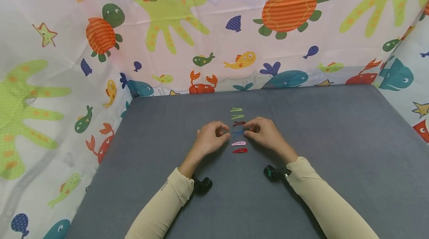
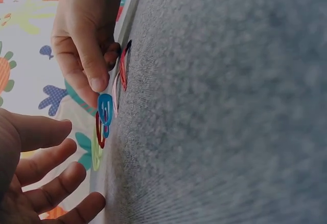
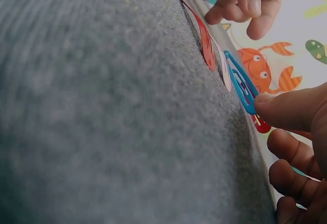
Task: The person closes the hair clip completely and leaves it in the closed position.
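A column of snap hair clips lies on the grey table. My right hand (image 1: 265, 133) pinches the right end of the blue hair clip (image 3: 241, 83) between thumb and forefinger. To the left of that clip, my left hand (image 1: 211, 138) is held with its fingers loosely bent and apart, holding nothing. Beyond the blue clip are a dark red clip (image 1: 238, 123) and two light green clips, one (image 1: 237, 117) nearer and one (image 1: 236, 109) farther. On the near side lie a pink clip (image 1: 238, 143) and a red clip (image 1: 240, 150). The blue, dark red and green clips look forked.
The grey table (image 1: 161, 201) stretches out on both sides of the clips. A white curtain (image 1: 214, 12) printed with sea animals hangs along its back and sides. Each wrist carries a small black camera, one on the left (image 1: 202, 185) and one on the right (image 1: 275, 172).
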Motion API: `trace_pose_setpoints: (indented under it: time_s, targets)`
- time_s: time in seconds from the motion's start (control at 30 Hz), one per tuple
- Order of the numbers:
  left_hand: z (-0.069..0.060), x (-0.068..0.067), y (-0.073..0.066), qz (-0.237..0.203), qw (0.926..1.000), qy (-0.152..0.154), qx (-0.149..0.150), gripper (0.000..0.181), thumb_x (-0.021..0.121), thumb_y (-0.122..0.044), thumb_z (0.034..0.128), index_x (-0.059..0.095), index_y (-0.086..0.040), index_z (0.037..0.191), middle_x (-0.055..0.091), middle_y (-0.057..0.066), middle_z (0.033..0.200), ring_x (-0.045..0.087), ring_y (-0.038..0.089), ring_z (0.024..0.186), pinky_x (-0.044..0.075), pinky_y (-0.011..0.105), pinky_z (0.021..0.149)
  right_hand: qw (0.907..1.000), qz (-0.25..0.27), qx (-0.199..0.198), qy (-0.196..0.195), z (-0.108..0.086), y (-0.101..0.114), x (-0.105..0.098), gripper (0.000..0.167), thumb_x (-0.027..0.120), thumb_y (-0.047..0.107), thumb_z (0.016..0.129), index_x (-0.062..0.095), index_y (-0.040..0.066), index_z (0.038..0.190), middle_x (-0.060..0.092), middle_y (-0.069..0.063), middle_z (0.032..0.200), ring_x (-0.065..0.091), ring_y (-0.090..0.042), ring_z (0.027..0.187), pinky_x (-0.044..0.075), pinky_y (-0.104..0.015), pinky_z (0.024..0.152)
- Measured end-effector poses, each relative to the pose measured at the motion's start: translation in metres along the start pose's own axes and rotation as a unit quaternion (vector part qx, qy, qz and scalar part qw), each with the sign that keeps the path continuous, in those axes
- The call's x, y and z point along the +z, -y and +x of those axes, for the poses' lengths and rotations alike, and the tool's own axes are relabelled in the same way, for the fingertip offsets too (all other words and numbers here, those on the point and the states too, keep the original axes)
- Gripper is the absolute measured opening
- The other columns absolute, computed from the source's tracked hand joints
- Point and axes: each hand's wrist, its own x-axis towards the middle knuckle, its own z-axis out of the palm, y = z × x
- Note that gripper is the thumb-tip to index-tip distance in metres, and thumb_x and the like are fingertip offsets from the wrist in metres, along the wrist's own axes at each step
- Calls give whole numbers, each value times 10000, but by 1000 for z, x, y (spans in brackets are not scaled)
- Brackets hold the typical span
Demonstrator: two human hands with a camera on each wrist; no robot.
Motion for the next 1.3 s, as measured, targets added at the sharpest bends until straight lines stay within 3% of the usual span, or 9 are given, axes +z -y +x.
trace_pose_setpoints:
  time_s: [0.3, 0.8, 1.3]
  targets:
    - [4, -2, -2, 314, 9995, -9, -5, 211, 761, -288, 910, 783, -208, 1104, 675, -23, 891, 602, 145, 853, 328, 452, 823, 10000, -41, -19, 11, 3, 0, 3, 149, 810, 114, 862, 799, 62, 1001, 670, -64, 845, 559, -135, 709, 435, -270, 643]
    - [14, 6, -3, 939, 9954, 195, -6, 288, 801, -372, 871, 786, -262, 1136, 653, -55, 795, 510, 171, 839, 298, 407, 747, 9999, -59, 108, 105, 4, 2, 4, 116, 801, 107, 867, 805, 65, 974, 688, -69, 839, 560, -125, 685, 433, -279, 634]
    - [19, 13, -1, 1102, 9934, 305, -86, 282, 796, -381, 873, 783, -295, 1142, 634, -61, 785, 462, 186, 817, 283, 414, 737, 9999, -81, 87, 59, 4, 1, 6, 49, 788, 90, 876, 811, 76, 917, 700, -56, 829, 577, -127, 705, 453, -293, 663]
